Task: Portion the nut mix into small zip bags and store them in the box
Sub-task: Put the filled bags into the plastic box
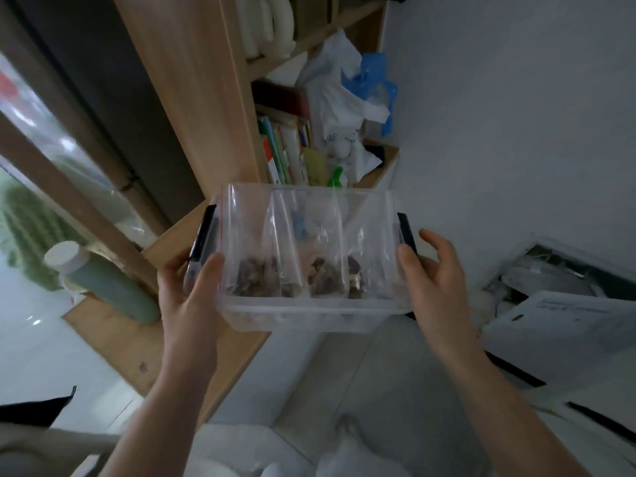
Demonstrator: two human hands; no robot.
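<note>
Wooden shelf unit (192, 98) behind, crammed with books (285, 149) and white plastic bags (330, 108). Green bottle (106, 284) with white cap lying on wooden ledge at left. White appliance (557, 304) at right. Clear box (309, 311) with black side latches held in air before shelf. Inside: zip bags (254, 242) standing upright side by side, nut mix (258, 277) at bottoms. Left hand (192, 290) grip clamped on box's left end, thumb inside wall. Right hand (430, 266) at right end, thumb on rim, fingers spread, loose.
</note>
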